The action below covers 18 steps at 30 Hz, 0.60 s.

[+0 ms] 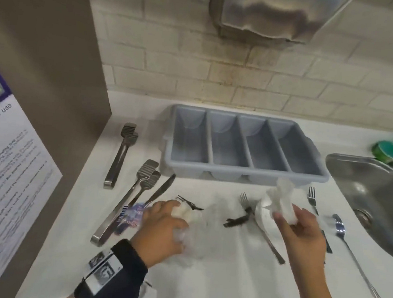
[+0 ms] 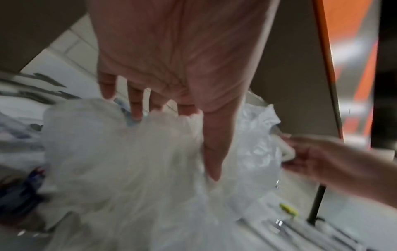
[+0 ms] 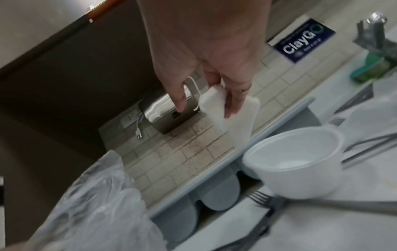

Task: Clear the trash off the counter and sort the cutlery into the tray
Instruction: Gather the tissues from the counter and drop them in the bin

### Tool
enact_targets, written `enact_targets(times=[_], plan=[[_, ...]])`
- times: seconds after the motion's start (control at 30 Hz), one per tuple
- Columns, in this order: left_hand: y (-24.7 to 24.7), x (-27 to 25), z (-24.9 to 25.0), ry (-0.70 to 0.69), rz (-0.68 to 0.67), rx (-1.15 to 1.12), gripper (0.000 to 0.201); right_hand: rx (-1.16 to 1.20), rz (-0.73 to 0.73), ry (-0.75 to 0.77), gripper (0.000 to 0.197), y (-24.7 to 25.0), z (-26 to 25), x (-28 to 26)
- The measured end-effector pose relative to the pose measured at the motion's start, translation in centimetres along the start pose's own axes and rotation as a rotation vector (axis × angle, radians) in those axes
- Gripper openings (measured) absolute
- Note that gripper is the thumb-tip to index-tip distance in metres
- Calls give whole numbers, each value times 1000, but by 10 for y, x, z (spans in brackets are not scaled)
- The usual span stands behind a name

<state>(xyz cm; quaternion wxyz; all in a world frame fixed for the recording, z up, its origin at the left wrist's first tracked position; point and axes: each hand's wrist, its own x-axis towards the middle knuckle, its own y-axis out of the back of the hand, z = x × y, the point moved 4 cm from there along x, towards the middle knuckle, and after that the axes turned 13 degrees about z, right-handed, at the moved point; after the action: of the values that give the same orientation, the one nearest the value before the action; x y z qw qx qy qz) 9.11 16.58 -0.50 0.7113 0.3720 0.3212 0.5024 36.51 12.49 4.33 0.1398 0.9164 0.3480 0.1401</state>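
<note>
My left hand (image 1: 173,214) is low on the counter and grips a crumpled clear plastic bag (image 2: 128,169) together with a white paper wad (image 1: 185,211). My right hand (image 1: 286,219) is raised and pinches a crumpled white napkin (image 1: 281,199), also visible as the napkin (image 3: 227,113) in the right wrist view. A white foam cup (image 1: 263,213) lies on its side below it. The grey four-compartment tray (image 1: 240,174) stands empty at the back. Loose on the counter lie two metal tongs (image 1: 121,154), a knife (image 1: 161,188), forks (image 1: 312,198), a spoon (image 1: 340,229) and black plastic cutlery pieces (image 1: 236,220).
A steel sink (image 1: 371,199) is set into the counter at the right, with a green sponge (image 1: 392,149) behind it. A brown cabinet side with a posted notice (image 1: 11,168) walls the left. A blue wrapper (image 1: 130,216) lies by the nearer tongs. A steel dispenser (image 1: 269,15) hangs on the wall.
</note>
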Motion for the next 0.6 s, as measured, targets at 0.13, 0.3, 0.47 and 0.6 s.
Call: enact_targets(times=[0.13, 0.3, 0.47, 0.6], plan=[[-26, 11, 0, 21, -121, 238, 39, -380, -19, 250, 74, 10, 14, -1], [-24, 9, -5, -26, 25, 62, 43, -750, -258, 288, 84, -12, 60, 15], [-20, 14, -10, -2, 64, -184, 80, -668, -232, 290, 30, -28, 84, 23], [-13, 23, -13, 3, 96, -120, 47, -583, -155, 313, 6, -27, 67, 31]])
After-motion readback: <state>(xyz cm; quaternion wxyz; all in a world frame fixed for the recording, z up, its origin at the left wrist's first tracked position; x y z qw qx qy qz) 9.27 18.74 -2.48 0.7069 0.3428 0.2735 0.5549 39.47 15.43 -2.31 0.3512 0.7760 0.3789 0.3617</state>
